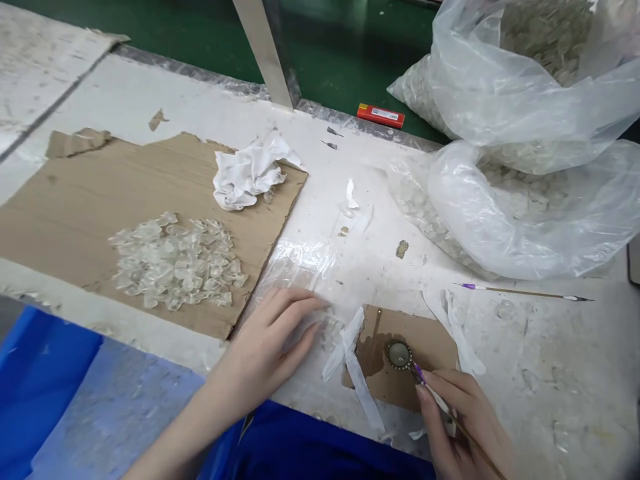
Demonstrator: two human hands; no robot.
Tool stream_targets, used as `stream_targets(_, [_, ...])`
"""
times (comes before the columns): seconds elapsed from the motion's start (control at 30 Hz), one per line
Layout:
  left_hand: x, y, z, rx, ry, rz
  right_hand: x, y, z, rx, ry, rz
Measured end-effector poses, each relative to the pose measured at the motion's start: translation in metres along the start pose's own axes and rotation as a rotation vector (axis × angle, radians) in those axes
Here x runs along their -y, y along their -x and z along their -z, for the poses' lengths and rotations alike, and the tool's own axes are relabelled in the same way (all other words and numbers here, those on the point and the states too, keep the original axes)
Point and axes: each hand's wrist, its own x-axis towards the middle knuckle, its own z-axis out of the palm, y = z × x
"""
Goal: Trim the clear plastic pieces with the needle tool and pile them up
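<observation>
Left hand (273, 337) lies half-curled on clear film (295, 277), gripping nothing; right hand (463, 420) pinches thin stick (434, 398), tip at round bezel (399, 355) on cardboard scrap (430, 350).

red pkg (381, 115), blue clothes (320, 443), brown-stained tan cardbd (400, 387), purple-banded stick (419, 373)

Cardboard sheet (65, 220) on white-stained bench (560, 373), heap of clear pieces (175, 261) lying on cardboard, crumpled white cloth (249, 173) at its far edge, bulging plastic bags (515, 133) of similar pieces at right, red packet (381, 115) at bench's far edge, thin brush (523, 292) lying below bags
</observation>
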Motion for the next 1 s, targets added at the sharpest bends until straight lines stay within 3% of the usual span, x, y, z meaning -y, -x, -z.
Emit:
stream_targets(0.1, [0.000, 0.014, -0.003, -0.053, -0.025, -0.001, 0.006, 0.001, 0.001, 0.027, 0.050, -0.002])
stream_targets(0.2, [0.008, 0.035, -0.003, -0.245, -0.199, 0.143, 0.006, 0.002, 0.005, 0.009, 0.024, -0.026])
stream_targets(0.27, [0.016, 0.048, -0.003, -0.290, -0.334, 0.204, 0.002, 0.002, 0.008, 0.019, -0.024, 0.003])
stream_targets(0.4, [0.026, 0.056, -0.005, -0.287, -0.488, 0.181, -0.006, 0.001, 0.010, 0.044, -0.026, 0.052])
stream_targets(0.57, [0.021, 0.051, -0.007, -0.317, -0.547, 0.167, -0.002, -0.002, 0.006, -0.018, -0.034, -0.012])
stream_targets(0.8, [0.012, 0.068, -0.008, -0.203, -0.471, 0.135, -0.004, -0.006, 0.006, -0.005, 0.011, 0.035])
stream_targets(1.0, [-0.013, 0.061, -0.011, -0.279, -0.261, 0.163, 0.004, -0.007, 0.002, 0.014, 0.008, 0.016])
